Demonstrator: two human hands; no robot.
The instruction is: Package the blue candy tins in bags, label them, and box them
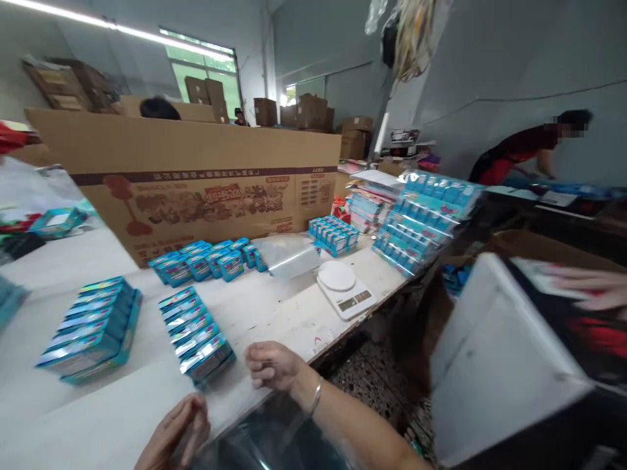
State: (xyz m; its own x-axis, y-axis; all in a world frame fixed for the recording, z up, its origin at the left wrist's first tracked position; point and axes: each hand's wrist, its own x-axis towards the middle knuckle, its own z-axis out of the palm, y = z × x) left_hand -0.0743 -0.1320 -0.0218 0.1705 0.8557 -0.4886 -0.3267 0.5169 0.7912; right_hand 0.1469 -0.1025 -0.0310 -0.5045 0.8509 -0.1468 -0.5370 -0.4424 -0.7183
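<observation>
Left of the scale [345, 291], the box row [196, 334] runs lengthwise away from the left hand [177, 427] and right hand [274, 365]; whether their curled grips hold anything, I cannot tell.

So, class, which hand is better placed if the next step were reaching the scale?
Probably the right hand: it is nearer the scale. The left hand is farther off, with the right one roughly between.

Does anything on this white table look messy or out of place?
Slightly: the small blue printed boxes in front of the big brown cardboard carton stand unevenly, at differing angles, unlike the straight row of blue boxes beside the person's bare right hand. I see no spill.
</observation>
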